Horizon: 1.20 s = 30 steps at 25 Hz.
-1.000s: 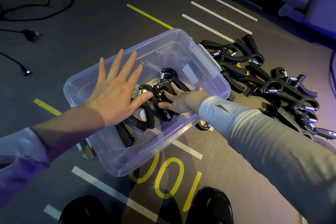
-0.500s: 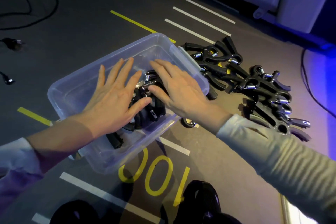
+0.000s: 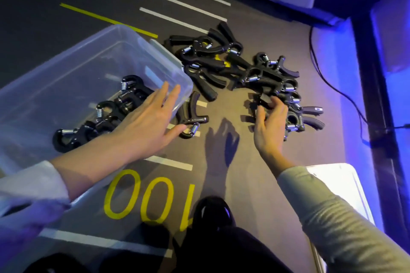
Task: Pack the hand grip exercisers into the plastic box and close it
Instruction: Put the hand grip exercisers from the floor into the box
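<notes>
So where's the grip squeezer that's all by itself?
In the head view, the lone exerciser lies on the floor beside the plastic box, just right of the left hand, above the yellow 100.

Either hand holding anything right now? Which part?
Right hand reaches into the floor pile of black spring hand grip exercisers, fingertips on a handle end; a closed grasp cannot be told. Left hand lies flat, holding nothing.

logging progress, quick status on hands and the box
Left hand open over the plastic box rim. Right hand reaching into the floor pile of grip exercisers. Three exercisers boxed; no lid on.
</notes>
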Each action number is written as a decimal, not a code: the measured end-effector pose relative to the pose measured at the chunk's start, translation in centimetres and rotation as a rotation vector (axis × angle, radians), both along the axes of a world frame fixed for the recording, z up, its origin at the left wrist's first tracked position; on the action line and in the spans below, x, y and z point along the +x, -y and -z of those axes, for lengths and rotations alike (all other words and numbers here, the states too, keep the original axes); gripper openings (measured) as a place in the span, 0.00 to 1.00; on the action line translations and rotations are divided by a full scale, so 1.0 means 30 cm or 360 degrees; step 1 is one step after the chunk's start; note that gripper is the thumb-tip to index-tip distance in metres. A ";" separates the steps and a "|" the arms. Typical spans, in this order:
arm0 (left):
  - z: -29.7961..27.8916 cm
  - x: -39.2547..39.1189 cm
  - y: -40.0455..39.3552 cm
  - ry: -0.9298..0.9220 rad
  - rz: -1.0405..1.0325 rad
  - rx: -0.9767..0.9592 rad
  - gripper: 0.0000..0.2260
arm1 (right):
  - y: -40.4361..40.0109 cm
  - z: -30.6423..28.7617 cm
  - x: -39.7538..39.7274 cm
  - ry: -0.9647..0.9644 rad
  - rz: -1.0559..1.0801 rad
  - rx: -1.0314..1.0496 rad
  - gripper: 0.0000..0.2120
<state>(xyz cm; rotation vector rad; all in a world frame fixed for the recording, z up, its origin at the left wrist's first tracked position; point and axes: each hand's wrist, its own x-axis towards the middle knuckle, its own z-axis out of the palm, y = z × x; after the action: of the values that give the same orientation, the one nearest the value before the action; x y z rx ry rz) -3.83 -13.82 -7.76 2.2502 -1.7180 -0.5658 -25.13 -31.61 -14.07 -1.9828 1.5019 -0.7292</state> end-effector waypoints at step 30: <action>-0.008 0.066 -0.089 0.0244 -0.0243 0.0132 0.32 | 0.063 -0.104 0.006 -0.0001 -0.0071 -0.0206 0.13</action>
<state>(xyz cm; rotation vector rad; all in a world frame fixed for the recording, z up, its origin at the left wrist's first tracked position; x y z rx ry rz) -1.85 -11.14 -7.52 2.5154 -1.5982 -0.4494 -24.95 -33.52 -10.95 -2.1043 1.4387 -0.8255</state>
